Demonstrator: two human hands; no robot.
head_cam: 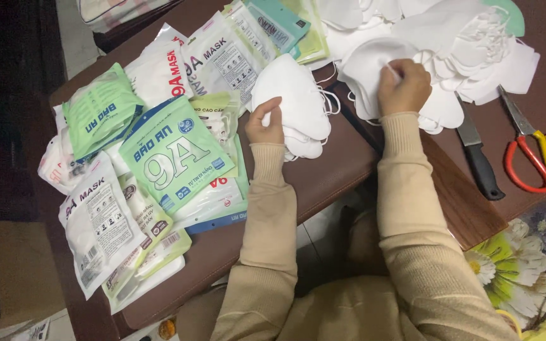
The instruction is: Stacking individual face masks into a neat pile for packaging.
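1. Head view: left hand (265, 121) pinches the edge of a small stack of white folded fabric face masks (292, 104) lying mid brown surface (323, 177).
2. Right hand (402, 85) is closed on a mask in the bigger loose white mask pile (437, 44) just right of it.
3. Sealed green-and-white plastic mask packets (172, 151) are spread out on the left; black-handled knife (478, 161) and red-and-yellow-handled scissors (529, 151) on the right.

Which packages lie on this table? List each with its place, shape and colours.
Large flat pouch: left of the left hand, green and blue with white panel.
Small green pouch: far left, crumpled.
White pouches: behind, rectangular, red and black print.
White pouch: front left edge, black print.
Teal packet: top middle.
No screens or signs.
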